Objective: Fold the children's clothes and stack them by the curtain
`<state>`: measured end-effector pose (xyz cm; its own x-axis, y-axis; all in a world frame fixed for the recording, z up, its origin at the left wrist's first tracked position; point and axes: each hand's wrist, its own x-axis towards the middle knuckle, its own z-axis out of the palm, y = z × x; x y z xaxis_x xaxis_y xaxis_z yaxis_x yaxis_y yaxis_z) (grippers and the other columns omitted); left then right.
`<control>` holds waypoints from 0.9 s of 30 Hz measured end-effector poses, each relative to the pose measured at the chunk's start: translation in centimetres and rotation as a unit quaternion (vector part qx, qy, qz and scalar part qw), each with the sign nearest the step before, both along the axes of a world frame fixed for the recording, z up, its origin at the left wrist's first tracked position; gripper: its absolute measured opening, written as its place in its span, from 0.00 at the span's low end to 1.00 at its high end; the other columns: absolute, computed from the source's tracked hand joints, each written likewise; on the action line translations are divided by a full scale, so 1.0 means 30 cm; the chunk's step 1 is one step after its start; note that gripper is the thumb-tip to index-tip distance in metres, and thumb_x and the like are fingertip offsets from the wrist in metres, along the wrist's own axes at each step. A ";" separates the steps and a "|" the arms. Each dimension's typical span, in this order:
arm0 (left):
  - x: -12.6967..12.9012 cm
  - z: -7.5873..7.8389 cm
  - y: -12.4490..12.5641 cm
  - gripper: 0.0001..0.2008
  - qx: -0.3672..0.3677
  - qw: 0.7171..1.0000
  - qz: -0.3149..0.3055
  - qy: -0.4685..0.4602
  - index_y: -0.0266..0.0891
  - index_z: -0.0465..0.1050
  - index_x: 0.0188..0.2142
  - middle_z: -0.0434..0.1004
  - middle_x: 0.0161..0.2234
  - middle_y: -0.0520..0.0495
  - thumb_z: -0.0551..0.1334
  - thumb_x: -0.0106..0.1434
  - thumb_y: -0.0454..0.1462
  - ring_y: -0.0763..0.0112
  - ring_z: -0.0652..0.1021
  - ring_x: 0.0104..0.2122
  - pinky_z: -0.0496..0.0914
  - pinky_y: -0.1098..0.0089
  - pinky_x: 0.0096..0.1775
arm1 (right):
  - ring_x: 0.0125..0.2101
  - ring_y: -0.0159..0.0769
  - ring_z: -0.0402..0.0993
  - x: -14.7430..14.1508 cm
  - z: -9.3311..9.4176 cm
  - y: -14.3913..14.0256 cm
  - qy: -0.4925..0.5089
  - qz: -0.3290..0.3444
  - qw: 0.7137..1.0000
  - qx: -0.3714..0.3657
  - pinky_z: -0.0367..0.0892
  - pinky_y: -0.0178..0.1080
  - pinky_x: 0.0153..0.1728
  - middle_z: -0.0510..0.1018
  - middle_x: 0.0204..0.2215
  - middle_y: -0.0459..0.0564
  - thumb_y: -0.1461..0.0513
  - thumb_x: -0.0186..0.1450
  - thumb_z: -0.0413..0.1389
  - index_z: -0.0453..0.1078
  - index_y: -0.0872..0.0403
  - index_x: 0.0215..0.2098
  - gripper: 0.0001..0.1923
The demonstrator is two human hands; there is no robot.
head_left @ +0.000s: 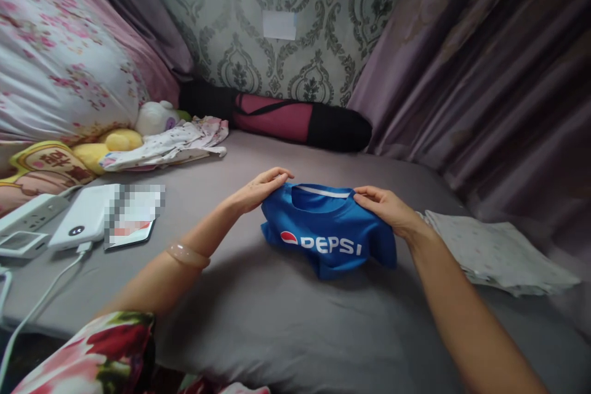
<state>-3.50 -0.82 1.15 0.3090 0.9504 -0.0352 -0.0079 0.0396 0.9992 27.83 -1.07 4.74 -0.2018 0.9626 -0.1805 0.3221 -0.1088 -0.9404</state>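
Observation:
A small blue T-shirt (332,221) with a white PEPSI print and a red-and-white round logo faces me, its neckline at the top. My left hand (265,188) pinches it at the shoulder left of the collar. At the other shoulder, the fingers of my right hand (383,206) are closed on the fabric. The shirt hangs between both hands, its lower part bunched near the grey bed sheet (286,320). Whether its hem touches the sheet I cannot tell.
Folded pale cloth (494,249) lies at the right. To the left are a white power bank (83,215) with a cable, a phone (133,234) and a power strip (34,212). Behind lie crumpled printed clothing (170,144), a yellow plush toy (115,144) and a long black-and-pink bag (277,117).

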 end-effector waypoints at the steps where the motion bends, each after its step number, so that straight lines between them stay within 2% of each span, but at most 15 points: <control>1: 0.005 0.001 0.003 0.21 0.008 1.000 -0.004 0.003 0.43 0.71 0.47 0.71 0.27 0.55 0.64 0.59 0.52 0.76 0.71 0.25 0.63 0.76 0.27 | 0.32 0.35 0.77 0.005 -0.002 -0.001 0.004 -0.003 1.000 0.000 0.72 0.36 0.34 0.81 0.34 0.49 0.48 0.52 0.67 0.75 0.53 0.40 0.23; 5: 0.013 0.003 0.019 0.24 0.027 0.998 -0.049 0.033 0.42 0.74 0.47 0.77 0.37 0.50 0.71 0.52 0.46 0.70 0.76 0.35 0.70 0.72 0.36 | 0.32 0.34 0.76 0.031 -0.010 -0.006 0.010 -0.002 1.000 -0.004 0.72 0.36 0.33 0.81 0.34 0.48 0.48 0.53 0.66 0.75 0.53 0.40 0.22; 8: 0.017 -0.004 0.032 0.24 0.029 0.997 -0.053 0.050 0.41 0.76 0.45 0.78 0.38 0.48 0.73 0.49 0.45 0.67 0.77 0.36 0.71 0.70 0.38 | 0.32 0.34 0.77 0.046 -0.011 -0.008 0.001 0.012 1.000 -0.001 0.71 0.36 0.34 0.81 0.34 0.48 0.48 0.54 0.65 0.75 0.53 0.41 0.22; 15: 0.027 -0.030 0.051 0.20 -0.001 0.998 0.008 0.070 0.41 0.78 0.39 0.80 0.34 0.49 0.74 0.48 0.45 0.68 0.77 0.32 0.71 0.69 0.36 | 0.33 0.35 0.76 0.053 -0.004 -0.013 -0.016 0.043 0.999 0.017 0.71 0.38 0.37 0.81 0.33 0.48 0.50 0.56 0.64 0.76 0.53 0.41 0.20; 19: 0.024 -0.033 0.053 0.18 -0.010 0.998 0.009 0.063 0.40 0.78 0.36 0.79 0.32 0.48 0.73 0.49 0.46 0.68 0.77 0.31 0.70 0.70 0.34 | 0.32 0.33 0.75 0.047 0.001 -0.018 -0.018 0.040 0.998 0.048 0.69 0.36 0.36 0.80 0.32 0.47 0.51 0.55 0.65 0.76 0.54 0.40 0.19; 21: 0.022 -0.034 0.053 0.17 0.001 0.999 0.018 0.050 0.40 0.77 0.33 0.78 0.33 0.48 0.73 0.49 0.47 0.68 0.76 0.31 0.69 0.70 0.34 | 0.31 0.33 0.74 0.038 0.006 -0.024 -0.022 0.035 0.997 0.064 0.68 0.36 0.35 0.80 0.31 0.46 0.51 0.54 0.65 0.76 0.54 0.39 0.19; 25: 0.022 -0.033 0.047 0.18 0.061 0.995 0.075 0.025 0.37 0.73 0.26 0.75 0.44 0.46 0.74 0.46 0.47 0.69 0.75 0.37 0.68 0.72 0.36 | 0.30 0.33 0.72 0.021 0.015 -0.033 -0.043 0.023 0.995 0.089 0.67 0.37 0.33 0.78 0.29 0.46 0.48 0.56 0.62 0.75 0.54 0.35 0.19; 27: 0.021 -0.025 0.039 0.19 0.069 0.993 0.091 0.019 0.37 0.72 0.25 0.75 0.40 0.47 0.73 0.47 0.48 0.71 0.74 0.35 0.67 0.73 0.36 | 0.31 0.34 0.72 0.017 0.017 -0.031 -0.065 0.008 0.989 0.134 0.67 0.37 0.34 0.78 0.30 0.47 0.47 0.58 0.61 0.75 0.54 0.33 0.19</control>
